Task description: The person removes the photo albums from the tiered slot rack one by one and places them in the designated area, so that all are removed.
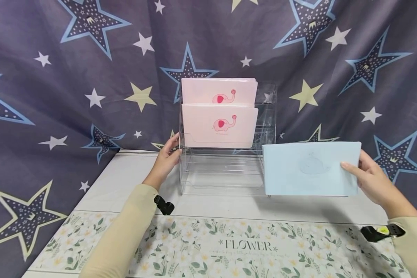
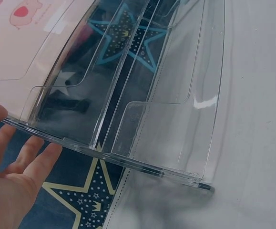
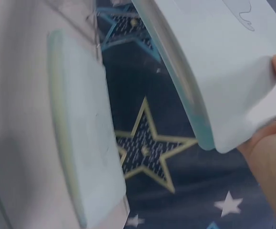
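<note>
A clear tiered rack point(image 1: 226, 170) stands on the white table. My left hand point(image 1: 164, 163) is at its left side, thumb and spread fingers touching the side panel. Pink rectangular items with an elephant drawing, probably notebooks, fill an upper tier point(image 1: 219, 87) and the tier in front of it point(image 1: 201, 125). To the right of the rack, my right hand point(image 1: 372, 179) pinches a light blue notebook point(image 1: 288, 173) with a faint whale drawing, thumb on its front. The notebook is raised above the table. Another light blue notebook point(image 3: 87, 129) lies on the table in the right wrist view.
The lower front tiers are see-through. A flower-print mat point(image 1: 180, 247) covers the near part of the table point(image 1: 135, 166). Behind everything hangs a dark curtain point(image 1: 125, 69) patterned with stars.
</note>
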`<state>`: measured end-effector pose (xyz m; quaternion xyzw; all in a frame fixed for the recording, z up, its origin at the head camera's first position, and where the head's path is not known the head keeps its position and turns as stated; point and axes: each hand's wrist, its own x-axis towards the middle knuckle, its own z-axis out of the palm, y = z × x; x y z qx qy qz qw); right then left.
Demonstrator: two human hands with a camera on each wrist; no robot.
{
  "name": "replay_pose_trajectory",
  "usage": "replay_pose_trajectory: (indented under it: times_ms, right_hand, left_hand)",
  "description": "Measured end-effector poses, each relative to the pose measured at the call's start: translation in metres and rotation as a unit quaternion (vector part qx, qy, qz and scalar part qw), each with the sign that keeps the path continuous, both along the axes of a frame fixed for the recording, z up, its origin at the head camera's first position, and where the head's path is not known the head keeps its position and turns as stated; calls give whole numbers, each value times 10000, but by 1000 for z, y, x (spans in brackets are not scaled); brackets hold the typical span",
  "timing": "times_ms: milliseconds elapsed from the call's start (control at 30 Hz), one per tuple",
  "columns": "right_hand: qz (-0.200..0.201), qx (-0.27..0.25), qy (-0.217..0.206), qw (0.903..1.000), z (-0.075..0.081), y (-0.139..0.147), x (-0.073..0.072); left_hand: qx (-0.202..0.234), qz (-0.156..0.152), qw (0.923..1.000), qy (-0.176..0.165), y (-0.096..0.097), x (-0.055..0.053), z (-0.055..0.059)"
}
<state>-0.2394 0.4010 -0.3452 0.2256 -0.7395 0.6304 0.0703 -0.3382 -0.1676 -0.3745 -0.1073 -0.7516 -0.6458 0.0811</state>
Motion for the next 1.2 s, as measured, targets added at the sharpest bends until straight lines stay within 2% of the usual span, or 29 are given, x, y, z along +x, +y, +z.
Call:
replay_pose_trajectory:
  times_ms: [133, 300, 400, 667, 833, 1033, 1200]
  right_hand:
    - [-449, 593, -269, 9969, -7, 20, 9]
    - [-1077, 1498, -478, 9817, -22, 38, 18]
    - [-1201, 1729, -796, 9743, -34, 46, 22]
    - [-1200, 1653, -1935, 9596, -56, 61, 25]
    - [-973, 1607, -2590, 9474, -65, 66, 25]
    - [-879, 1792, -3133, 9284, -74, 66, 25]
    - [-925, 1997, -3393, 9146, -75, 65, 23]
  left_hand:
    - [11, -1, 10000, -38, 0, 0, -1]
    - [27, 12, 10000, -9, 0, 0, 0]
    - [38, 10, 10000, 3, 0, 0, 0]
    - [22, 26, 10000, -92, -1, 1, 1]
    - [1, -4, 10000, -49, -2, 1, 0]
    - [-39, 31, 10000, -56, -1, 1, 0]
    - [-35, 2, 10000, -32, -1, 0, 1]
